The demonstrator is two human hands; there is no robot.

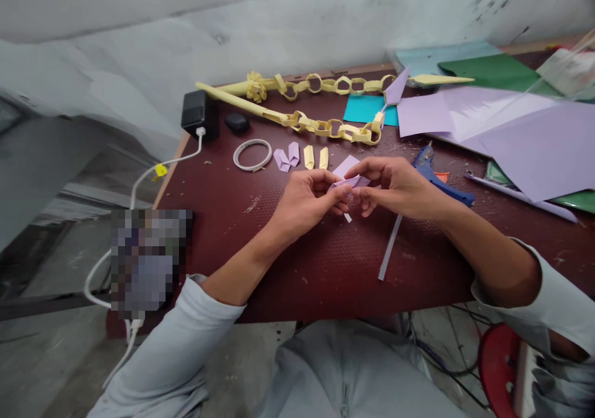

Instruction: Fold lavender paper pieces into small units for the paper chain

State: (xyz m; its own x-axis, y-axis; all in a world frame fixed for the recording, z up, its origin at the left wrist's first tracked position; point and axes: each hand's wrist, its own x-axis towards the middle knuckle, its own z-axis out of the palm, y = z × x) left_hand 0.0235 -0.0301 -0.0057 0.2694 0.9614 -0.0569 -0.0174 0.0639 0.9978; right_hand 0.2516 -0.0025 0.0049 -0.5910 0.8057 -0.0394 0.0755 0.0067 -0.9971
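Left fingers (338,197) and right fingers (361,167) are nearly closed, meeting at one small piece of lilac paper (348,183). The left hand (302,204) grips its left part, with the thumb along the near edge; the right hand (400,185) has thumb and forefinger brought together at the right part, though the exact contact under the right fingertips is partly hidden. The paper sits between the two sets of fingertips — neither hand is clearly nearer — and its long axis runs roughly left to right, from one hand to the other, so a fold or crease would seem to depend on both ends being kept in line.

Just beyond the fingers is a flat lilac square (345,166); whether it touches the held piece is hard to tell. Below them, a small white scrap (348,217) lies on the dark red surface (297,275). To the left, beyond the left hand, are two yellow folded pieces (309,157), then lilac folded pieces (281,159) and a white ring (236,157). A blue glue gun (423,162) lies behind the right wrist, a pale strip (389,250) on its near side. Farther out — yellow paper chains (320,128) and large lilac sheets (542,148).
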